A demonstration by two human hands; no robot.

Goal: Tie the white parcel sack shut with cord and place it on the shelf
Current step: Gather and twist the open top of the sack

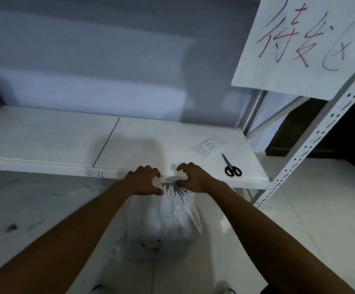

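Since the white sack (168,225) looks soft and light-ish, my left hand (144,180) and right hand (195,178) pinch its bunched neck, the best handle, by the shelf (45,134).

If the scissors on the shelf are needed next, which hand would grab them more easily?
Probably the right hand. The scissors lie on the shelf just to its right, while the left hand is farther off, pinching the gathered top of the white sack.
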